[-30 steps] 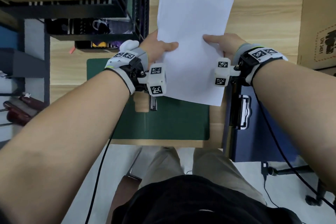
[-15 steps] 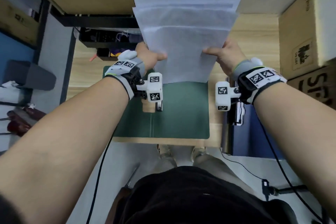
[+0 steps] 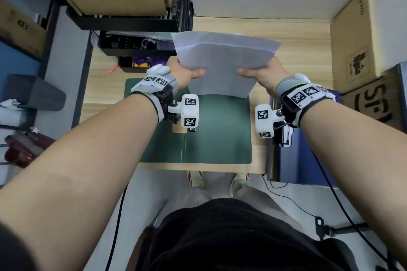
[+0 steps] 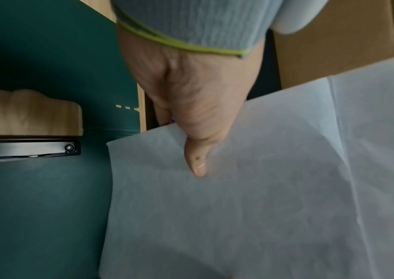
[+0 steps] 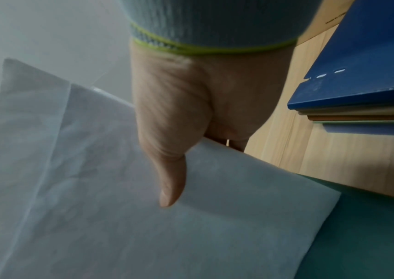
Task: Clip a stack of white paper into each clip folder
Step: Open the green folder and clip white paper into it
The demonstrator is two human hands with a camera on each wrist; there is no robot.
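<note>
**A:** Which way does the paper run?

**B:** Held above the open green clip folder [image 3: 218,130], long axis running away from the body. Near short edge down over the folder's far part, far end tipped away toward the wall. Stack of white paper [image 3: 222,64] gripped at both side edges: left hand [image 3: 184,72] with thumb on top and fingers underneath, right hand [image 3: 262,71] pinching the same way on the opposite edge.

**A:** Different from a moment ago?

**B:** Yes. Half a second back, reared up tall and fanned, filling the top of the head view; now laid back and lower, far edge well short of the frame's top. Both grips unchanged.

**A:** And the surroundings?

**B:** Light wooden desk [image 3: 293,50] beneath. Folder lying flat and opened, black metal clip [image 4: 26,151] at its spine. Stack of closed folders, blue on top [image 5: 370,66], on the right. Cardboard boxes [image 3: 361,37] further right, a black shelf [image 3: 132,22] holding another box to the left.
</note>
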